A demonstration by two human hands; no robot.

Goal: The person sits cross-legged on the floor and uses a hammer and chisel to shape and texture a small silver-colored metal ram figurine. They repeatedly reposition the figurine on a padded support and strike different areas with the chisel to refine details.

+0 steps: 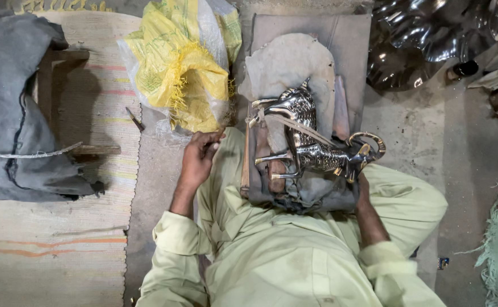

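We pinch a thin tool in our left hand [199,154] beside the yellow sack [178,62]; our right hand [362,183], fingers hidden, steadies the metal deer figurine [311,142] on the padded block [294,68].

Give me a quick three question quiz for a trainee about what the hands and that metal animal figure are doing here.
1. True or false: the metal animal figure lies on its side on a padded block.
2. Which hand is by the figure's horned head: A left, B right?
3. What colour is the woven sack above the left hand?

Key: 1 true. 2 B, the right hand. 3 yellow.
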